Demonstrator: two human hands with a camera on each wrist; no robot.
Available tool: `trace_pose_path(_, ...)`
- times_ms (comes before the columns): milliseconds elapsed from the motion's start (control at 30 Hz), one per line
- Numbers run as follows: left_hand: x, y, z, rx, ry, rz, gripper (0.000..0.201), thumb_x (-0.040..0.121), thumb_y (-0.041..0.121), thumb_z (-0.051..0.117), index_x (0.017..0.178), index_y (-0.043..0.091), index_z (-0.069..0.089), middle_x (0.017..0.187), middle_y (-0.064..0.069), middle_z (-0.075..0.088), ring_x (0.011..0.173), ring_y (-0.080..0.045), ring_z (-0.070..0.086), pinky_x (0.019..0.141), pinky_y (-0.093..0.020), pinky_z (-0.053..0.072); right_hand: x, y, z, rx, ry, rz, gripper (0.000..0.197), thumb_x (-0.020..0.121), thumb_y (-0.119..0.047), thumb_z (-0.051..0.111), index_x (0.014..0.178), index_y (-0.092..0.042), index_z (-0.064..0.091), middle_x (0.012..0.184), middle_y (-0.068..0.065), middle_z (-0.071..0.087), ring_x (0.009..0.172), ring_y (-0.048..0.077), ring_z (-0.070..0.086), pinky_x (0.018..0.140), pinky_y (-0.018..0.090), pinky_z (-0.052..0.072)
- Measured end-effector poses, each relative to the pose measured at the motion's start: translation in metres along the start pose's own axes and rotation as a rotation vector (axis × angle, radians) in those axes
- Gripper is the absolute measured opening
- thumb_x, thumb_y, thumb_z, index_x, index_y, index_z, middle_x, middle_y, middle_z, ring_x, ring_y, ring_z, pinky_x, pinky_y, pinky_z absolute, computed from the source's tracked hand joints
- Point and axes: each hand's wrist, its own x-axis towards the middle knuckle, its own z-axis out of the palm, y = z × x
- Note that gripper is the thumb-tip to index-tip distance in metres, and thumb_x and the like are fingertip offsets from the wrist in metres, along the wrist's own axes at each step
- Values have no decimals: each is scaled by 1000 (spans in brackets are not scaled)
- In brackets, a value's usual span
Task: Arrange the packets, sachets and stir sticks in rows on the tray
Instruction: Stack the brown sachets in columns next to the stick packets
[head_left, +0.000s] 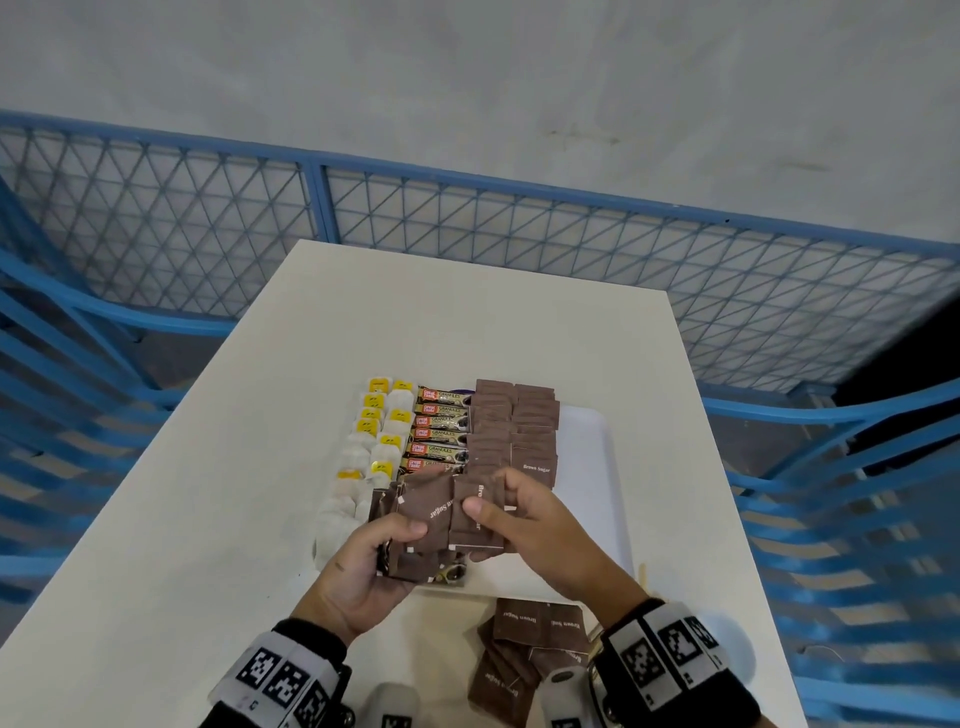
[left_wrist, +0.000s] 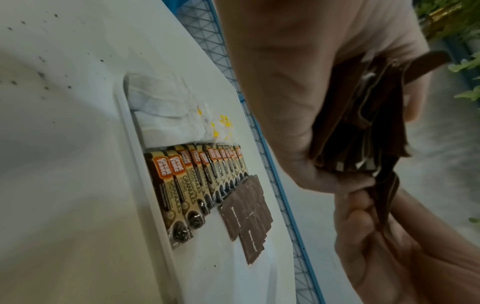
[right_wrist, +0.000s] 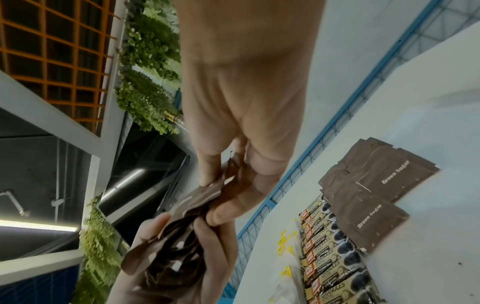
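Brown sugar rows (head_left: 511, 431) part-filled mid-tray (head_left: 587, 457); left hand (head_left: 374, 561) grips a stack (head_left: 426, 525), right hand (head_left: 524, 519) pinches one sachet (head_left: 475, 512); loose sachets (head_left: 535, 649) and sticks (head_left: 643, 577) remain.

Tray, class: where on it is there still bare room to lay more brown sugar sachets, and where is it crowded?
Bare: the tray's right strip, between the brown sugar rows and its right rim. Crowded: tea bags along the left, coffee sticks mid-tray, and the near edge under both hands holding sachets.
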Motion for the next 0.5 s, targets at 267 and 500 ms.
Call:
trace_pose_path(267, 1, -2, -19, -90, 58, 11, 74, 25, 12, 88, 97, 14, 75, 100, -18, 69, 83, -32, 69, 65, -36, 57, 4, 15, -21, -3, 147, 22, 15, 94, -6, 50, 106, 2, 54, 82, 7, 54, 67, 14, 51, 51, 18, 37)
trace_pose_path(500, 2, 2, -34, -141, 99, 65, 76, 27, 12, 87, 101, 15, 72, 102, -19, 67, 86, -35, 67, 63, -36, 57, 20, 49, -66, -459, 346, 185, 11, 90, -5, 54, 88, -14, 59, 77, 2, 61, 64, 12, 55, 54, 13, 42)
